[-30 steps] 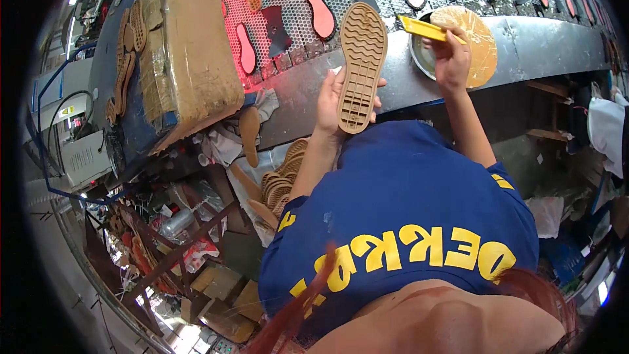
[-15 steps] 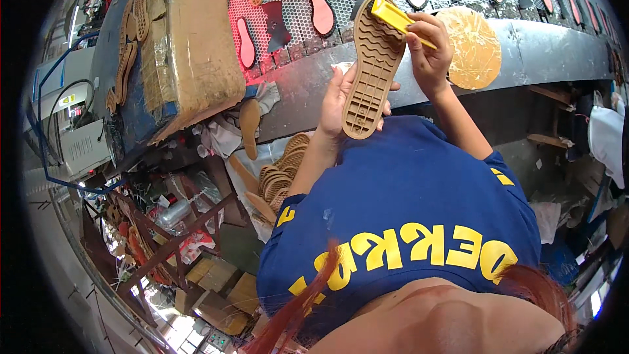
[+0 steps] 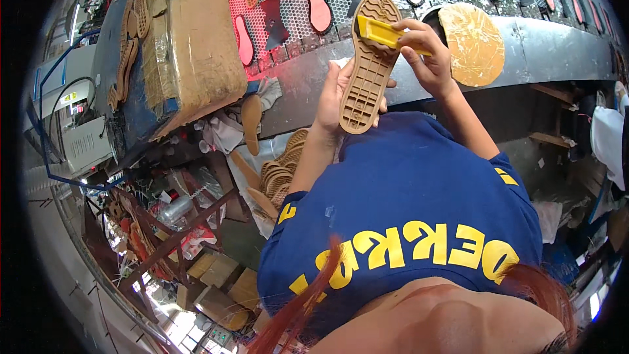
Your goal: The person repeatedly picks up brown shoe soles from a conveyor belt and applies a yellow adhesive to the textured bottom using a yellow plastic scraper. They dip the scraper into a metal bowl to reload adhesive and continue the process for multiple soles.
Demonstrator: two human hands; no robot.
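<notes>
A tan rubber shoe sole (image 3: pixel 362 95) stands upright before me, its grid and wavy tread facing me. My left hand (image 3: pixel 331 98) is closed around its left edge and underside, with fingertips showing at the right edge. In my right hand (image 3: pixel 429 59) is a yellow brush (image 3: pixel 379 31), gripped by its handle end. The brush lies across the upper tread, below the toe waves; its bristles are hidden now.
Beyond, a mesh conveyor (image 3: pixel 422 16) carries pink-topped insoles (image 3: pixel 318 6) and black pieces (image 3: pixel 274 25). A round taped lid (image 3: pixel 475 46) partly covers a container on the metal ledge. Left are a cardboard box (image 3: pixel 203 33) and a pile of tan soles (image 3: pixel 278 170).
The brush has moved from the toe tip down and left across the tread. The sole has shifted slightly left. A dark opening now shows beside the round lid. Conveyor pieces have shifted slightly.
</notes>
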